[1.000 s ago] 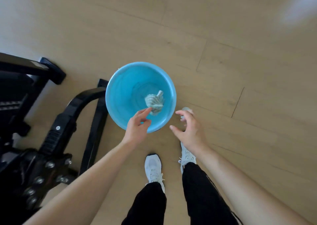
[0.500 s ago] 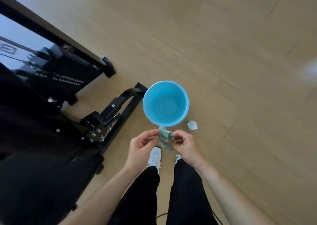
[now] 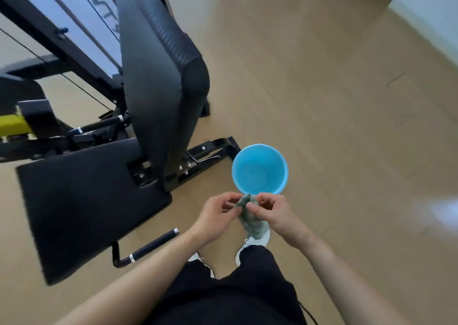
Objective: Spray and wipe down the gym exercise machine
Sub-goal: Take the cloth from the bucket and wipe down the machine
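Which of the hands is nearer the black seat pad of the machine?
Left. The left hand is on the side of the seat pad, a short gap from its corner; the right hand is farther off, beyond the cloth both hold.

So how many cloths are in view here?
1. A single grey-green cloth is pinched between the left hand and right hand, just short of the blue bucket. The bucket looks empty.

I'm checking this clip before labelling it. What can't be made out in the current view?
- Spray bottle: none visible.
- Cloth: bunched between left hand and right hand; wetness unclear.
- Bucket: near rim hidden by the hands.
- Machine's seat pad: motion-blurred, dirt unreadable.
- Frame lettering: cut off by the top edge.
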A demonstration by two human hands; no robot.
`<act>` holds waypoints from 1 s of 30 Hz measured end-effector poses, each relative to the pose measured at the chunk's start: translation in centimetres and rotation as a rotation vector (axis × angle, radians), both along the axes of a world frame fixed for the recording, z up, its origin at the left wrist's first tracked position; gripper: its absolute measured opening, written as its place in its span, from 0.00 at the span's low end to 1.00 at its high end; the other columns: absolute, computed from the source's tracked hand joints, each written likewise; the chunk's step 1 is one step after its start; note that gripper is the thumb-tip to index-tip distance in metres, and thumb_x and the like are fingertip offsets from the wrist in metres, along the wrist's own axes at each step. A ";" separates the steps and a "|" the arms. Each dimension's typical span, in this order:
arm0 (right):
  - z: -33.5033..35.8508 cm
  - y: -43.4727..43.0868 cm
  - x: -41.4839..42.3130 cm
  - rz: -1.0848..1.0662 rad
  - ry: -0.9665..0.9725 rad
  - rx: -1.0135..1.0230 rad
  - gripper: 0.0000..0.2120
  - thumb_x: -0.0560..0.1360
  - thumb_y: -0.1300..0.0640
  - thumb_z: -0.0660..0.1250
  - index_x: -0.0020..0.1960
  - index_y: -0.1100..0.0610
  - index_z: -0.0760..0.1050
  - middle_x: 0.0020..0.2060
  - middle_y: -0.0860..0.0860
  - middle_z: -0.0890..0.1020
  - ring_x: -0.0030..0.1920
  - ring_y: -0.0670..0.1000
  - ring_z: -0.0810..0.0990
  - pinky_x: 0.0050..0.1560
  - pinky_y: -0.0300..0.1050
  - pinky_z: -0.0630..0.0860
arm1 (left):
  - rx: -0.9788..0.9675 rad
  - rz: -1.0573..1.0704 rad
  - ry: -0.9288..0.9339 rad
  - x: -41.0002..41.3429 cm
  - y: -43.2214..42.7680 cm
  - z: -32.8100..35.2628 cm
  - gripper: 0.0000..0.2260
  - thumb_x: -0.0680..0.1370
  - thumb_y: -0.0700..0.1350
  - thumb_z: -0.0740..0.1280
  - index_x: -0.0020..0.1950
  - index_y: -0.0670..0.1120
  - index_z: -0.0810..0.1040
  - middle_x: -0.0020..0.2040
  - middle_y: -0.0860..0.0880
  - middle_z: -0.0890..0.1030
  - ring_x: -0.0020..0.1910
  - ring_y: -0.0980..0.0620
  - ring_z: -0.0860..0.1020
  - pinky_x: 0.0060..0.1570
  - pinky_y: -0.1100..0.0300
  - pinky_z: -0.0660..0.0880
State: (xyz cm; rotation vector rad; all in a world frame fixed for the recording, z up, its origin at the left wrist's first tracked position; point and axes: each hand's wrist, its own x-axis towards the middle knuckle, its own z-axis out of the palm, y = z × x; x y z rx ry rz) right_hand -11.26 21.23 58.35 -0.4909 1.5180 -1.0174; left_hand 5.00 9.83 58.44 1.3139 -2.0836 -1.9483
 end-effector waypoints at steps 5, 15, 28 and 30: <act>2.9 -2.8 5.6 0.024 0.126 0.029 0.09 0.72 0.54 0.73 0.35 0.54 0.77 0.47 0.50 0.87 0.49 0.53 0.84 0.51 0.53 0.83 | -0.011 0.091 0.036 7.5 -2.6 1.0 0.16 0.82 0.36 0.66 0.50 0.56 0.85 0.47 0.53 0.87 0.48 0.51 0.84 0.50 0.59 0.81; 5.1 -11.6 19.3 0.155 0.349 0.013 0.15 0.79 0.63 0.69 0.37 0.56 0.68 0.29 0.43 0.78 0.37 0.45 0.83 0.46 0.52 0.85 | 0.035 0.329 0.012 24.4 -6.3 0.1 0.07 0.82 0.50 0.69 0.46 0.52 0.84 0.31 0.57 0.76 0.32 0.57 0.72 0.36 0.55 0.73; 8.4 -20.8 27.0 0.613 0.393 -0.163 0.16 0.73 0.52 0.78 0.57 0.47 0.77 0.48 0.48 0.82 0.47 0.43 0.82 0.50 0.40 0.81 | 0.165 0.569 0.220 35.8 -9.7 6.5 0.12 0.81 0.44 0.71 0.52 0.34 0.75 0.45 0.45 0.81 0.47 0.49 0.82 0.53 0.50 0.81; 8.6 -22.2 26.8 0.851 0.395 -0.167 0.24 0.70 0.51 0.80 0.62 0.42 0.75 0.52 0.45 0.82 0.52 0.44 0.83 0.55 0.40 0.80 | 0.122 0.674 0.191 36.4 -9.3 7.8 0.08 0.81 0.41 0.71 0.53 0.37 0.76 0.45 0.46 0.82 0.46 0.50 0.82 0.50 0.49 0.80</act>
